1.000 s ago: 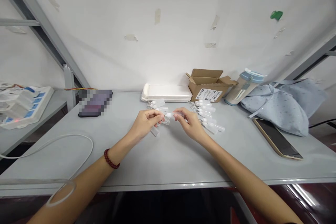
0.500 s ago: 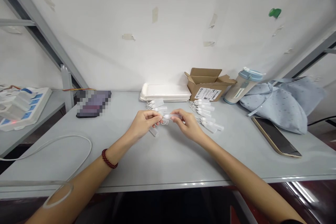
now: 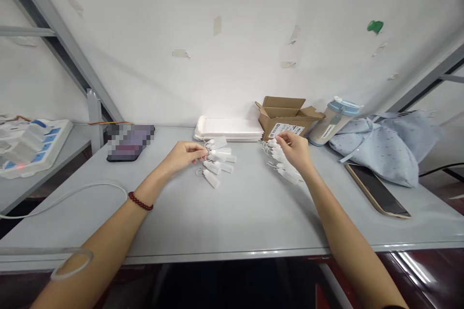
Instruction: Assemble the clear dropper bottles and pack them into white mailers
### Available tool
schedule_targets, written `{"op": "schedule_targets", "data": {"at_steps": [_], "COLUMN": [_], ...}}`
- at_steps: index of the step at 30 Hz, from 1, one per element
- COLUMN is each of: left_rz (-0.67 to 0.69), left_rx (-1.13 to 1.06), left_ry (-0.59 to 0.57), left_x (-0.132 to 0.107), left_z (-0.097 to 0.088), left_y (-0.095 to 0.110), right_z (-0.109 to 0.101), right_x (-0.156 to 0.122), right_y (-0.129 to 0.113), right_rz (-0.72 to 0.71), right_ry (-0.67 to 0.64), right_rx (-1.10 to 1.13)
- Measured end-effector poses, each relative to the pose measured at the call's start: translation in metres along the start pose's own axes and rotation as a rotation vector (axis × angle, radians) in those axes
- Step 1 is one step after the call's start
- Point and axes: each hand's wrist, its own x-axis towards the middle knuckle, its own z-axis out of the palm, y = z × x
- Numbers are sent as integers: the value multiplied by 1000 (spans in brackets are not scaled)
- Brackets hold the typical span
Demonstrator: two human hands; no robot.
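Two clusters of small white tube-shaped pieces with wire loops lie on the grey table. My left hand rests at the left cluster, its fingertips pinched on one white piece there. My right hand is over the right cluster, fingers curled and pinching at a white piece near the cardboard box. A dark red bead bracelet is on my left wrist.
Behind the clusters are a stack of white trays, an open cardboard box and a blue-lidded cup. A light blue cloth and a phone lie at right. A dark device, white cable and power strip are at left.
My hands, which met at the table's middle holding one white piece between them, have parted: the left went to the left cluster, the right reached to the right cluster by the box.
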Motion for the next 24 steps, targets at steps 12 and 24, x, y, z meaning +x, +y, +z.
{"op": "schedule_targets", "data": {"at_steps": [12,24], "left_rz": [44,-10], "left_rx": [182,229], "left_ry": [-46,163], "left_x": [2,3], "left_z": [6,7], "left_y": [-11,-10], "right_z": [-17,-25], "right_x": [7,9], "right_y": [28,27], "right_rz": [31,133], "right_ry": [-237,-361], "right_rx": [-478,-533]}}
